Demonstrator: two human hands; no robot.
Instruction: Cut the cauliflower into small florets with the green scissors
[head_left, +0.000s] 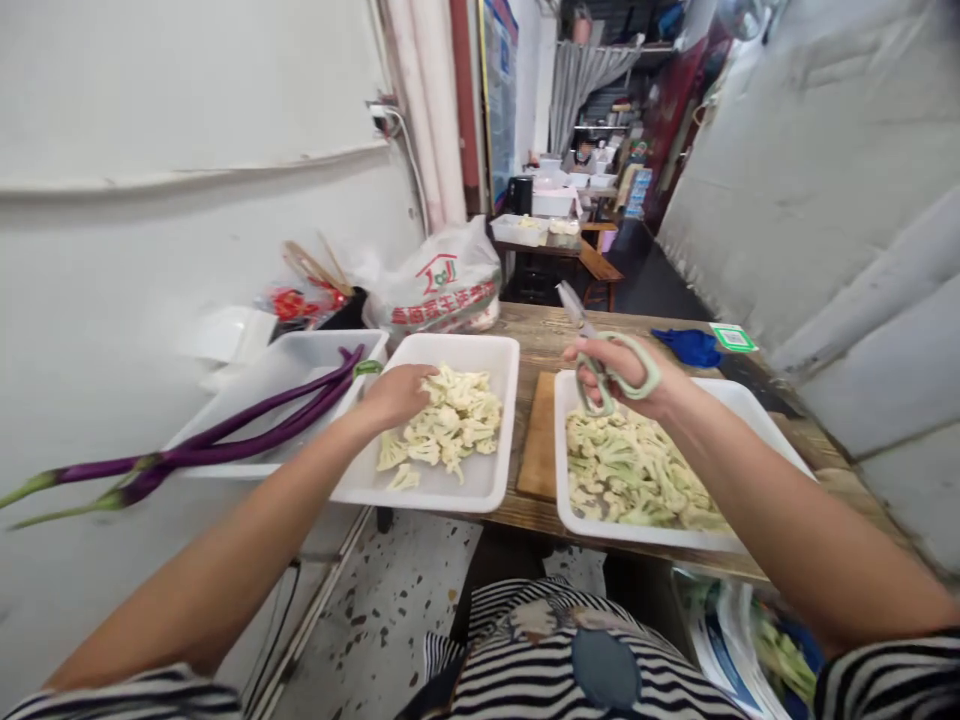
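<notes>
My left hand (403,395) reaches into a white tray (507,420), its fingers curled at the left edge of a heap of cauliflower florets (459,415). The fingertips are partly hidden among the pieces. Raised over a second white tray (564,500), my right hand (609,375) is closed around scissors with pale green handles (646,368). Their blades (573,304) point up and away from me. Many more cut cauliflower pieces (637,475) fill that second tray below my right forearm.
Long purple eggplants (247,430) lie across a white tray (300,345) at left. A printed plastic bag (442,285) stands behind. A wooden board (538,440) lies between the cauliflower trays; a blue glove (688,346) lies behind the right one. A person (585,155) sits far back.
</notes>
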